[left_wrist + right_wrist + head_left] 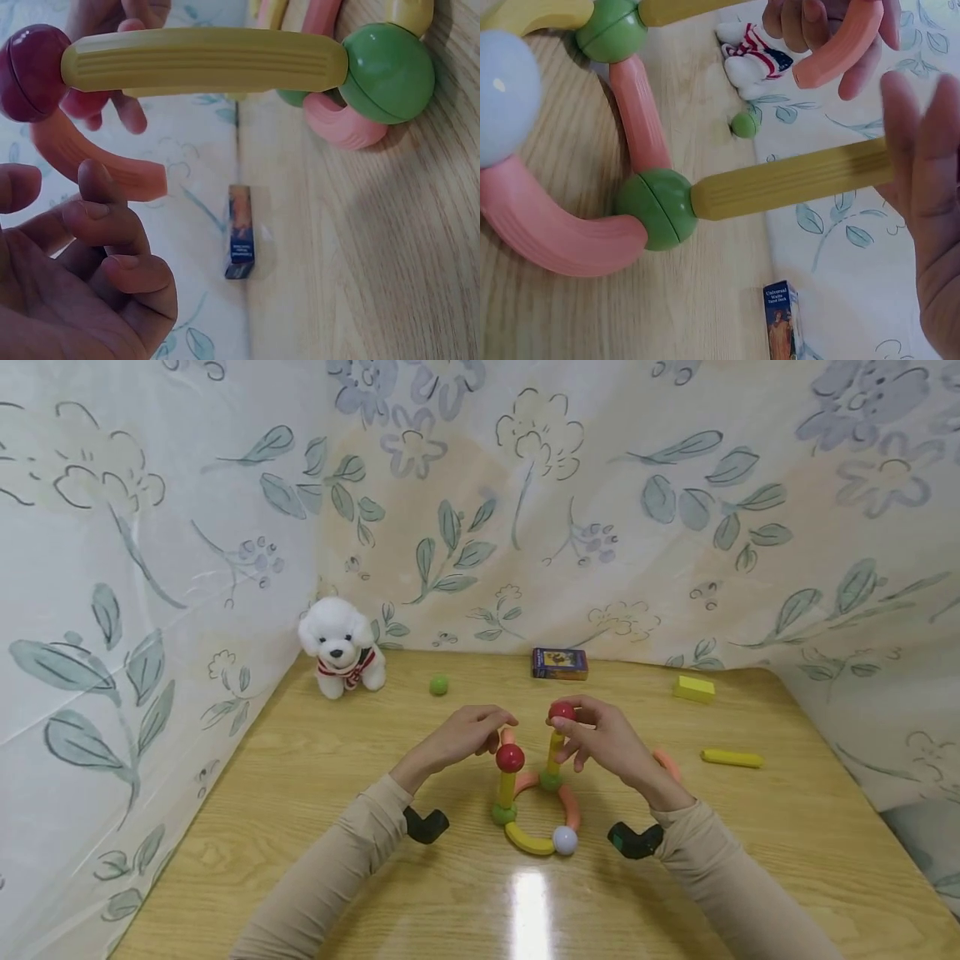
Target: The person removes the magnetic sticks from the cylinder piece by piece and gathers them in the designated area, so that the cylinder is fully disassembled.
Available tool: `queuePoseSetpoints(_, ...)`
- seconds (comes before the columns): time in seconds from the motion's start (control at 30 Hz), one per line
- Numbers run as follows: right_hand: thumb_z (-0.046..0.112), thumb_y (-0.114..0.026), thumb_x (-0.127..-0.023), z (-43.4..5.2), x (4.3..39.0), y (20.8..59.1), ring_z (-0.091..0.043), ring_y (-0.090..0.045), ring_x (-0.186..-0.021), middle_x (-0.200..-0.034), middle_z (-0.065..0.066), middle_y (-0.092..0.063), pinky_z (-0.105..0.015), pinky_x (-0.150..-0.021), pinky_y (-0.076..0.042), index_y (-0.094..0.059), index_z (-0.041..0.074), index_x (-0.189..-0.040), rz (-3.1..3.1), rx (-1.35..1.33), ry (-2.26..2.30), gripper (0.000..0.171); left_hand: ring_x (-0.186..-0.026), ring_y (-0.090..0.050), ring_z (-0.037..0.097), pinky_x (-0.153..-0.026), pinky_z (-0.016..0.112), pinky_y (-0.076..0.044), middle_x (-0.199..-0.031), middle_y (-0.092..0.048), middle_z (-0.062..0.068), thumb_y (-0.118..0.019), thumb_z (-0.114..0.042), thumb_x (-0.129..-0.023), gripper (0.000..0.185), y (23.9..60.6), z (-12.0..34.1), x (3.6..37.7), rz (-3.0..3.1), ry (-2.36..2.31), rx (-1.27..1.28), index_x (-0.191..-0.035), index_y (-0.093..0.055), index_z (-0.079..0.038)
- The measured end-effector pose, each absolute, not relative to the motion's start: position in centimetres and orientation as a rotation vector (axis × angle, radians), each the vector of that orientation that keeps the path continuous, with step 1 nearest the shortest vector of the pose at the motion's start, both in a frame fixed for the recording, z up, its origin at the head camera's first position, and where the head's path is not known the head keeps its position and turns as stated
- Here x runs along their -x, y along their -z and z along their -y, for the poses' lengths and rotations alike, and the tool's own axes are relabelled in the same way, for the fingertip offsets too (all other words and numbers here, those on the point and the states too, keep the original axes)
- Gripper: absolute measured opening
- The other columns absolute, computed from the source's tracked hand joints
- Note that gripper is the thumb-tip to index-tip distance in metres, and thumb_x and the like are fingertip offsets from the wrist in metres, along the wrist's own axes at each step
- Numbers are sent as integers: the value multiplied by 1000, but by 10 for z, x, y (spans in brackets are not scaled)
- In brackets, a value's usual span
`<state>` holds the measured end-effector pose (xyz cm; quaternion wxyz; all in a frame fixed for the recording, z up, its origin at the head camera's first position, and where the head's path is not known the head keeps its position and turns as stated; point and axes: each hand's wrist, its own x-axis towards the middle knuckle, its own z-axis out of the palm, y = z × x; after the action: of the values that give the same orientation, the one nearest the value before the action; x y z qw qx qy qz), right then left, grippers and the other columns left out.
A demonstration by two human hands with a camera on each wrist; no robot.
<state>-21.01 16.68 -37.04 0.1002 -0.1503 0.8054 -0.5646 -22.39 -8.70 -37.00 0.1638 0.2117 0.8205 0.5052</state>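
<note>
My left hand [467, 733] has its fingers loosely bent beside a curved orange piece [139, 178], a fingertip overlapping it in the left wrist view. That piece joins a red ball [510, 758] atop the left yellow post [202, 61]. With thumb and fingers, my right hand [603, 742] pinches another red ball [562, 711] at the top of the right yellow post [795, 180]; fingers hide it in the right wrist view. Both posts rise from green balls [504, 814] in a ring of curved pieces [562, 244], with a white ball [565, 840] at the front.
A white plush dog [339, 647], a loose green ball [438, 685] and a card box [559, 664] stand at the back. To the right lie a yellow block [693, 689], a yellow stick [731, 758] and an orange curved piece [667, 764]. Floral cloth [465, 485] hangs behind the table.
</note>
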Motion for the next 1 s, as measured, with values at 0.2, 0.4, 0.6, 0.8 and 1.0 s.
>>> queuePoseSetpoints(0.2, 43, -60, -96, -178, 234, 364, -17, -59, -66, -109, -18, -62, -29, -53, -48, -60, 7, -127, -2727, 310, 1462, 48, -61, -45, 12, -62, 25, -38, -71, -55, 1, -36, -32, -106, 40, 368, 89, 227, -2365, -1438, -588, -122, -64, -8)
queuePoseSetpoints(0.4, 20, -63, -89, -209, 287, 389, -41, -62, -93, -112, -30, -65, -47, -76, -51, -59, -9, -123, -3195, 190, 858, 45, -61, -44, 12, -63, 24, -37, -70, -54, 1, -35, -35, -106, 43, 374, 91, 226, -2350, -1434, -576, -123, -64, -8)
queuePoseSetpoints(0.6, 10, -62, -84, -232, 305, 435, -53, -57, -108, -122, -38, -57, -59, -91, -47, -47, -16, -129, -3189, 54, 692, 53, -62, -45, 15, -62, 26, -35, -70, -55, 2, -35, -36, -106, 43, 387, 90, 217, -2334, -1407, -561, -122, -64, -9)
queuePoseSetpoints(0.8, 15, -65, -88, -237, 306, 443, -54, -54, -110, -123, -40, -54, -60, -91, -46, -45, -15, -131, -3165, 10, 701, 57, -60, -45, 13, -59, 24, -35, -70, -56, 1, -37, -30, -106, 39, 393, 96, 218, -2332, -1419, -571, -121, -64, -8)
queuePoseSetpoints(1.0, 14, -58, -90, -214, 293, 408, -44, -60, -93, -114, -32, -61, -52, -75, -49, -57, -7, -123, -3287, 135, 813, 39, -66, -48, 11, -57, 23, -38, -84, -60, 6, -46, -11, -100, 32, 383, 117, 230, -2422, -1371, -702, -129, -60, -8)
